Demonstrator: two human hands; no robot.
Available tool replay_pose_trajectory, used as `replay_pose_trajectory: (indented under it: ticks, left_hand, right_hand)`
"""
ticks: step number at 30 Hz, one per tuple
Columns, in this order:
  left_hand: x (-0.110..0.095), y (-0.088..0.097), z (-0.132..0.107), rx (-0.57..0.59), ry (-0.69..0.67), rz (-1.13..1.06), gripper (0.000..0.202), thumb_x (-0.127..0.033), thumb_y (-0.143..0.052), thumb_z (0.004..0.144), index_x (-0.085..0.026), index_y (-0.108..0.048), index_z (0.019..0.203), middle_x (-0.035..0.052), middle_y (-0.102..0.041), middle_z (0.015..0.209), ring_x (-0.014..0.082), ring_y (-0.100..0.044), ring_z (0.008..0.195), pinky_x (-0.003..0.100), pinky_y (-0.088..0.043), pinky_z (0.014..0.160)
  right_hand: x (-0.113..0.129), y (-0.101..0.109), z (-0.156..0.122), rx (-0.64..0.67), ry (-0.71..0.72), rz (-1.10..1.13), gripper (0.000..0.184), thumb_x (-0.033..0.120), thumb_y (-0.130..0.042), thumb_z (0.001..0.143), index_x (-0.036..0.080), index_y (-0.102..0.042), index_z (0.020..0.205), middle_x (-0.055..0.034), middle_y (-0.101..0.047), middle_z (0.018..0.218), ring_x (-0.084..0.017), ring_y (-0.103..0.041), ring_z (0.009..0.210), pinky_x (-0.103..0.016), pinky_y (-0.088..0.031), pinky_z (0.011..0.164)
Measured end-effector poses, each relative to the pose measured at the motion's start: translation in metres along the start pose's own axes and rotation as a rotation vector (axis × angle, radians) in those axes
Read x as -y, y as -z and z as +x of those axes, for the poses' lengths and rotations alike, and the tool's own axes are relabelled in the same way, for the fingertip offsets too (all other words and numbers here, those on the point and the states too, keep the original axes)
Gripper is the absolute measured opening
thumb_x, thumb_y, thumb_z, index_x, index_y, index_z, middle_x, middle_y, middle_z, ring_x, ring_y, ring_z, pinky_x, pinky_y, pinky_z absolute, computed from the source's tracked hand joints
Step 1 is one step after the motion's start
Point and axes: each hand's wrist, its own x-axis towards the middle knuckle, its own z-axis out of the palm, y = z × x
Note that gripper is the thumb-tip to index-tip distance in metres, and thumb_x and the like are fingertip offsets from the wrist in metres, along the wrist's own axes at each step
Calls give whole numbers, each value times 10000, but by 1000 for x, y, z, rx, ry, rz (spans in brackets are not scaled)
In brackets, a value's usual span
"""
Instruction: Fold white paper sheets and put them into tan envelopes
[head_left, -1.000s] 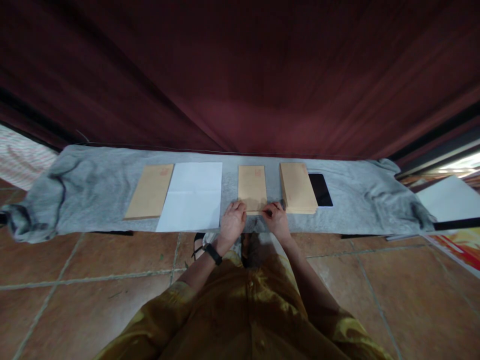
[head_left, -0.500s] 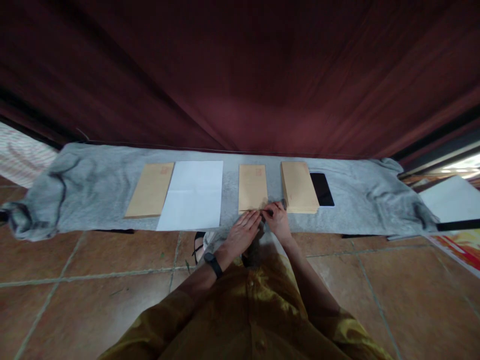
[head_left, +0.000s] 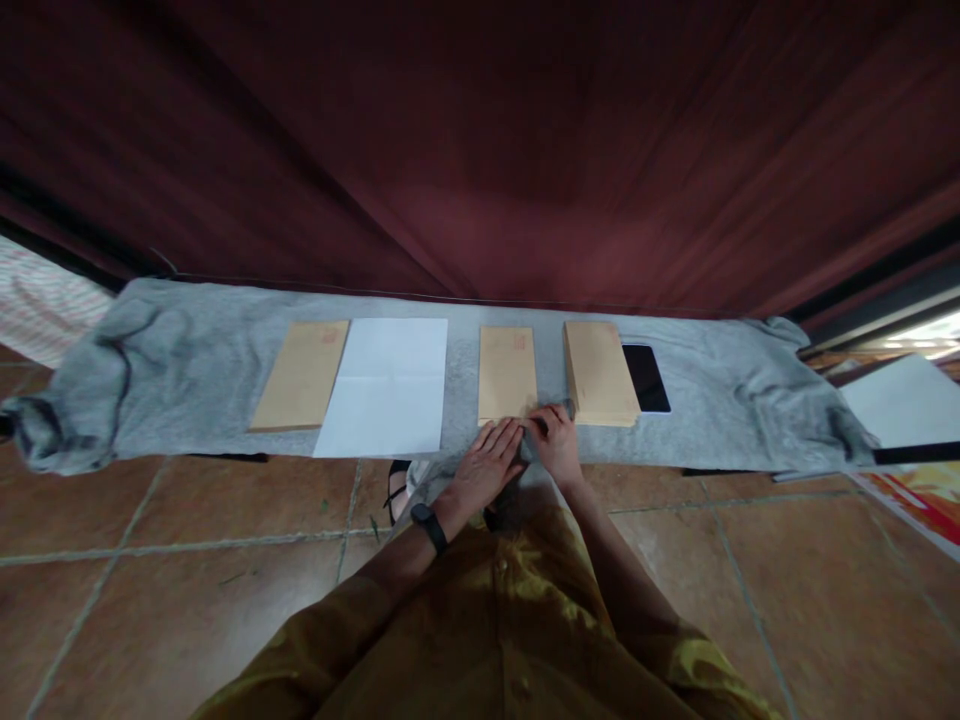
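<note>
A tan paper envelope [head_left: 507, 372] with a small reddish print lies upright before me, its near edge under my fingers. My left hand [head_left: 487, 465] rests flat on that edge, fingers stretched out and side by side. At the envelope's near right corner, my right hand [head_left: 555, 443] is closed, thumb and fingers pinching the folded edge. Just beyond the right hand stands a stack of tan envelopes [head_left: 600, 370]. A creased sheet of white paper [head_left: 390, 385] lies to the left, beside more tan envelopes [head_left: 300, 378].
A dark-screened phone [head_left: 646, 378] lies partly beside the stack. Grey cloth [head_left: 735, 395] covers the narrow bench. A dark red curtain [head_left: 480, 180] hangs behind it. White board-like sheets [head_left: 904, 400] stand at the right, over a tiled floor [head_left: 247, 600].
My hands stay at the envelope's near edge, with the near flap now pressed flatter under the fingers. The whole view has shifted very slightly.
</note>
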Motion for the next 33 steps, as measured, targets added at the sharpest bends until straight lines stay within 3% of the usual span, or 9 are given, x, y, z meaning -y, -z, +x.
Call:
replay_pose_trajectory:
  ticks: [5, 11, 23, 33]
  left_hand:
    - [-1, -2, 0, 21, 7, 21, 597, -351, -504, 1010, -79, -395, 1531, 174, -373, 1628, 275, -261, 1550, 488, -216, 1277]
    - [-3, 2, 2, 104, -15, 89, 578, -290, -521, 980, -39, -447, 1496, 212, -352, 1629, 288, -265, 1547, 499, -208, 1281]
    - [0, 19, 0, 168, -55, 226, 633, -377, -476, 1014, -27, -399, 1535, 195, -330, 1640, 306, -290, 1537, 487, -232, 1275]
    - [10, 21, -5, 79, 46, 167, 553, -379, -424, 1043, -82, -457, 1509, 168, -417, 1604, 277, -337, 1520, 493, -283, 1251]
  right_hand:
    - [7, 1, -20, 13, 96, -15, 327, 281, -430, 1040, 222, -646, 1278, -122, -639, 1326, -263, -561, 1282, -491, -458, 1103]
    - [14, 0, -44, 167, 232, -114, 460, 288, -370, 1065, 173, -497, 1492, -124, -565, 1487, -253, -463, 1428, -513, -344, 1214]
    - [11, -2, -45, 181, 266, -263, 484, 296, -349, 1077, 124, -478, 1511, -135, -536, 1518, -244, -456, 1446, -487, -329, 1230]
    - [14, 0, -40, 223, 279, -308, 459, 300, -420, 1060, 164, -517, 1488, -121, -502, 1550, -254, -427, 1467, -484, -333, 1226]
